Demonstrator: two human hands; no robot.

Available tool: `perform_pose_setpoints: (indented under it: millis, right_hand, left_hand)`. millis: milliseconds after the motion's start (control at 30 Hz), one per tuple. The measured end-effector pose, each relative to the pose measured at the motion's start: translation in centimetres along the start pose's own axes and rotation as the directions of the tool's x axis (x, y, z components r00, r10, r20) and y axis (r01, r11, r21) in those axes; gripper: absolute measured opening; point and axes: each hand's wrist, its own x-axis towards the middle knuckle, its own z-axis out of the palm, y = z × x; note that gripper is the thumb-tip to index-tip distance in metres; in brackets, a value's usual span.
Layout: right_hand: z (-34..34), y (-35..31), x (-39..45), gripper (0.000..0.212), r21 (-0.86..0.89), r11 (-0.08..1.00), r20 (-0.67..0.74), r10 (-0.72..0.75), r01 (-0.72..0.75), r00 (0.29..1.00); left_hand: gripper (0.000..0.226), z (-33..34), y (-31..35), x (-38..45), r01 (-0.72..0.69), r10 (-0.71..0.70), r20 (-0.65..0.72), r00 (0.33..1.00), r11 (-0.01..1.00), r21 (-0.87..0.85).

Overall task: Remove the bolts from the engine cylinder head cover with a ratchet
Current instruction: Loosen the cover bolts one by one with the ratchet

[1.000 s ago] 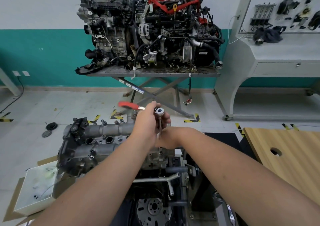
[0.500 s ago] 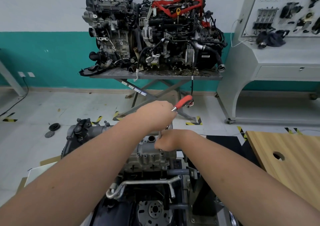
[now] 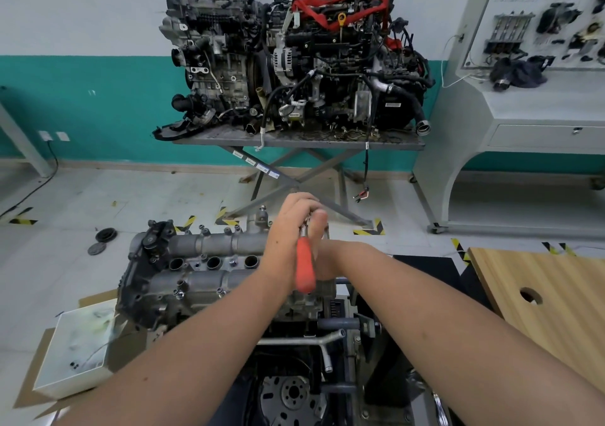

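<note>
The grey cylinder head cover (image 3: 203, 262) lies across the engine in front of me, with small bolts (image 3: 220, 291) along its near edge. My left hand (image 3: 288, 229) is closed over the head of the ratchet above the cover's right end. The ratchet's red handle (image 3: 305, 270) points back toward me. My right hand (image 3: 327, 258) sits just behind and below the left, curled around the ratchet's extension bar. The hands hide the socket and the bolt under it.
A white tray (image 3: 78, 353) on cardboard sits at the lower left. A wooden table (image 3: 540, 294) with a hole stands on the right. Two engines on a lift table (image 3: 294, 139) stand behind, with a grey cabinet (image 3: 523, 114) at the far right. Black discs (image 3: 104, 234) lie on the floor.
The red handle swung from pointing left, round past the far right, to pointing toward me. My left hand went round with it. My right hand stayed on the extension.
</note>
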Motion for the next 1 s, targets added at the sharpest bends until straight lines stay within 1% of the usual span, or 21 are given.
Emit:
perform_pose_setpoints:
  millis: [33,67,100,133,167,233,300,333,400,467,533,567,633,700,800,833,867,933,1000]
  right_hand:
    - [0.1,0.1,0.3,0.04,0.036,0.999,0.01,0.011,-0.011,1.0]
    - [0.2,0.2,0.1,0.041,0.051,0.999,0.007,0.014,-0.014,1.0]
    - [0.3,0.5,0.2,0.041,0.041,0.999,0.04,0.03,-0.031,0.999]
    - [0.3,0.4,-0.2,0.04,0.031,0.999,0.06,0.027,-0.029,0.998]
    - [0.3,0.5,-0.3,0.038,0.027,1.0,0.066,0.012,-0.014,0.998]
    - [0.4,0.6,-0.8,0.039,0.032,0.999,0.067,-0.033,0.031,0.997]
    - [0.8,0.7,-0.7,0.039,0.081,0.996,0.06,-0.042,0.037,0.997]
    - [0.8,0.7,-0.6,0.036,0.098,0.995,0.052,-0.023,0.017,0.998]
    - [0.7,0.8,-0.4,0.03,0.121,0.991,0.06,0.042,-0.049,0.997]
    - [0.6,0.8,-0.4,0.029,0.163,0.983,0.071,0.069,-0.08,0.995]
    - [0.7,1.1,-0.2,0.025,0.191,0.978,0.077,0.074,-0.087,0.994]
    - [0.7,1.1,-0.1,0.024,0.196,0.976,0.073,0.078,-0.091,0.994]
    - [0.9,0.9,-0.2,0.023,0.204,0.973,0.07,0.099,-0.111,0.993]
    - [0.9,0.6,-0.2,0.02,0.214,0.97,0.069,0.105,-0.117,0.992]
    - [1.0,0.3,-0.5,0.014,0.206,0.971,0.052,0.11,-0.119,0.993]
    - [1.1,0.4,-0.5,0.014,0.206,0.973,0.043,0.101,-0.107,0.994]
    - [1.0,0.3,-0.7,0.019,0.206,0.973,0.044,0.099,-0.106,0.994]
    - [1.0,0.4,-0.8,0.023,0.2,0.975,0.054,0.087,-0.096,0.995]
    - [1.0,0.3,-0.8,0.017,0.191,0.978,0.06,0.079,-0.089,0.995]
  left_hand:
    - [0.04,0.2,0.0,0.0,0.1,-0.103,-0.024,0.994,0.99,-0.096]
    - [0.042,0.5,0.7,-0.1,0.213,-0.235,-0.048,0.971,0.939,-0.27]
    - [0.047,0.9,0.7,-0.1,0.321,-0.366,-0.036,0.93,0.855,-0.407]
    - [0.053,1.0,1.0,0.0,0.416,-0.491,0.016,0.871,0.719,-0.557]
    - [0.056,1.0,0.9,0.2,0.49,-0.571,0.088,0.816,0.603,-0.63]
    - [0.047,0.7,1.1,1.0,0.587,-0.647,0.158,0.746,0.528,-0.614]
    - [0.031,0.0,1.8,1.7,0.68,-0.707,0.202,0.678,0.498,-0.538]
    - [0.026,-0.4,1.9,2.2,0.717,-0.732,0.204,0.65,0.502,-0.484]
    - [0.019,-1.2,2.5,3.1,0.771,-0.752,0.201,0.627,0.564,-0.294]
    - [0.017,-1.9,3.1,4.0,0.807,-0.765,0.266,0.587,0.581,-0.107]
    - [0.017,-2.4,4.0,4.6,0.79,-0.773,0.33,0.542,0.603,0.112]
    - [0.017,-2.4,4.3,4.8,0.749,-0.768,0.34,0.542,0.625,0.22]
    - [0.014,-2.2,4.9,5.1,0.635,-0.739,0.335,0.584,0.673,0.378]
    - [0.014,-1.8,5.3,5.3,0.547,-0.711,0.328,0.622,0.694,0.468]
    - [0.02,-1.4,5.8,5.4,0.449,-0.687,0.338,0.643,0.696,0.561]
    - [0.022,-1.3,5.9,5.4,0.41,-0.678,0.348,0.648,0.695,0.59]
    - [0.026,-1.3,6.0,5.5,0.369,-0.668,0.358,0.653,0.693,0.62]
    - [0.031,-1.2,6.2,5.6,0.273,-0.64,0.379,0.668,0.685,0.676]
    - [0.029,-1.0,6.2,5.5,0.137,-0.597,0.41,0.689,0.663,0.736]
